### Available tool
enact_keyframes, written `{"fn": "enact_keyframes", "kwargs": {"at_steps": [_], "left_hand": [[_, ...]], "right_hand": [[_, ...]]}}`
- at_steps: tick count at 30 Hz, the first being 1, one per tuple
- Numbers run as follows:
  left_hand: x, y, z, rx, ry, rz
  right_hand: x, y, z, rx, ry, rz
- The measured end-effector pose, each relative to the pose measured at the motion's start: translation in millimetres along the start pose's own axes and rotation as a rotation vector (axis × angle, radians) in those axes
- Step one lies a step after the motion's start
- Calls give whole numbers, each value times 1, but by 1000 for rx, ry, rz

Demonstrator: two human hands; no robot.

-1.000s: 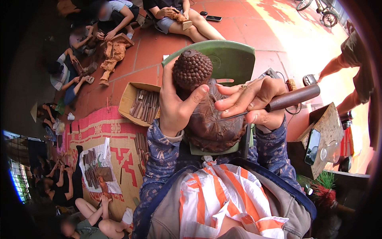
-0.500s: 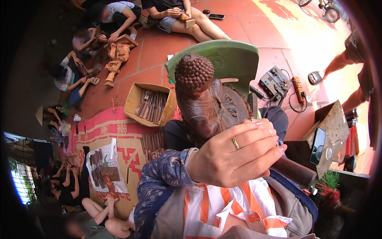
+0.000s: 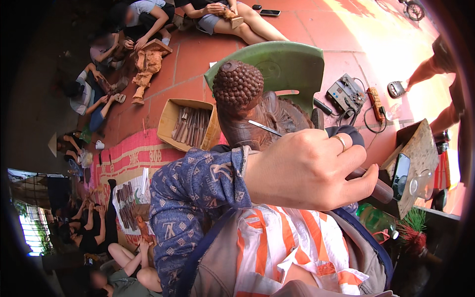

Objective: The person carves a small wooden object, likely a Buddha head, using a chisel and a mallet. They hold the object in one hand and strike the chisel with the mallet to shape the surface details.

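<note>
A dark brown carved wooden statue (image 3: 240,126), its head covered in round curls, leans upright before me against a green plastic chair (image 3: 297,64). My left hand (image 3: 307,171), with a gold ring on one finger, is closed around a carving chisel (image 3: 382,191). The thin metal blade points left across the statue's shoulder; I cannot tell whether it touches the wood. Past my fingers, the thick brown handle sticks out to the lower right. The hand covers the statue's lower part. My right hand does not show.
At left, a cardboard box (image 3: 166,123) holds several chisels; more lie on paper (image 3: 118,210) over a patterned mat (image 3: 133,168). At right are a control box (image 3: 346,94), a power strip (image 3: 376,105), a phone (image 3: 402,173) on a board, and a green bottle (image 3: 373,222). Other people sit around.
My left hand has turned, its fingers now curled around the handle. The chisel's blade has come into sight across the statue, and the handle end sits higher and farther right. The view shifted slightly.
</note>
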State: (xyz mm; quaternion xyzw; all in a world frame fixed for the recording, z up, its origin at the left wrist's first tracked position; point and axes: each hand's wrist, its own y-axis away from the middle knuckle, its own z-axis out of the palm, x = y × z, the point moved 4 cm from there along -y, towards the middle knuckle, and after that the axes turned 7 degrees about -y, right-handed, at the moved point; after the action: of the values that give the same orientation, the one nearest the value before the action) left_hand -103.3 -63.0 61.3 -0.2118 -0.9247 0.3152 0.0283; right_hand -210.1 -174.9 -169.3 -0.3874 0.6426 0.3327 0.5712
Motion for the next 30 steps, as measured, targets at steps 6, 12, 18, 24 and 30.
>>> {"fn": "enact_keyframes", "kwargs": {"at_steps": [6, 12, 18, 24, 30], "left_hand": [[-10, -4, 2, 66, -19, -21], [-18, -4, 2, 37, -36, -33], [-25, -9, -1, -27, -26, -64], [-31, -12, -4, 28, -51, -114], [-31, -15, -7, 130, -66, -144]], "right_hand": [[16, 6, -3, -68, -103, 31], [20, 6, -9, -64, -148, 45], [26, 7, -15, -48, -194, 47], [21, 4, -25, 23, -223, -10], [3, -3, -38, 208, -261, -145]]}}
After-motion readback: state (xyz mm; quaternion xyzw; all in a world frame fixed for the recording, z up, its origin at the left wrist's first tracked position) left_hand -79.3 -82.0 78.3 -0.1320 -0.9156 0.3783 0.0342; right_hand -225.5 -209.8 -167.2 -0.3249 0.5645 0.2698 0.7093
